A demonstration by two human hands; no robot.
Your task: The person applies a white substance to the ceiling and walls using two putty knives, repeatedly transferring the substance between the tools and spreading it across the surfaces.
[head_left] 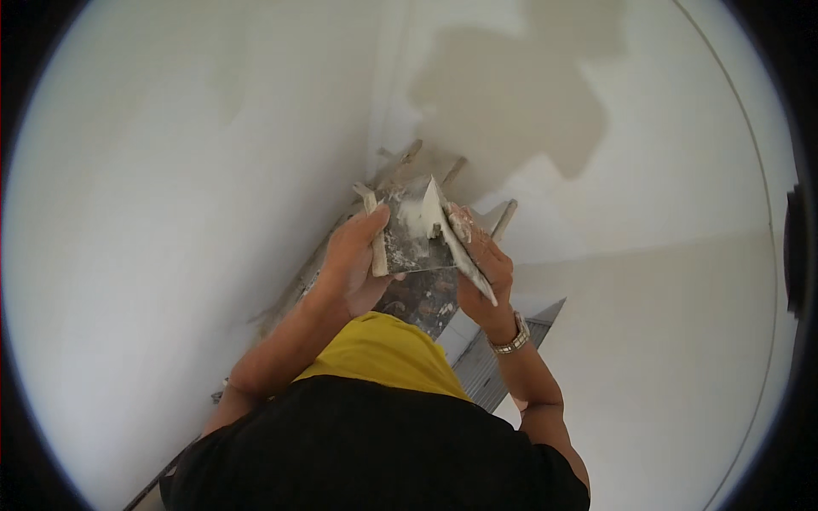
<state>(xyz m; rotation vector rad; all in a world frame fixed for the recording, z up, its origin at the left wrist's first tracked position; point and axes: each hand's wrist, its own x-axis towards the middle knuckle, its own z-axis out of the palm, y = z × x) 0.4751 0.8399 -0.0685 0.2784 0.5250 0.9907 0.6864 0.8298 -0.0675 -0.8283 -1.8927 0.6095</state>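
Walls, pale and smooth (170,221), meeting at a corner; one with a broad, darker grey-beige patch (520,102).

Platform, dark and spattered (422,298), below the hands, with rough wooden poles (504,220) jutting out beyond it.

Shirt, black (366,443), worn by the person; yellow cloth (383,345) showing past it.

Left hand (351,255): closed on the plate's wood-like edge strip (379,247), thumb on top, fingers partly hidden beneath.

Right hand (487,268): curled behind the blade and gripping it; the exact hold is hidden. Fingers smeared white.

Plate, flat, grey, smeared (407,243): between the hands, left of the right fingers.

Blade, narrow in this view, coated white (464,255): tilted at the plate's right side, long axis running upper left to lower right; right hand nearer. Contact with the plate cannot be told.

Paste, white (413,213): on the plate, beside the blade.

Watch, metal-banded (511,336): right wrist.
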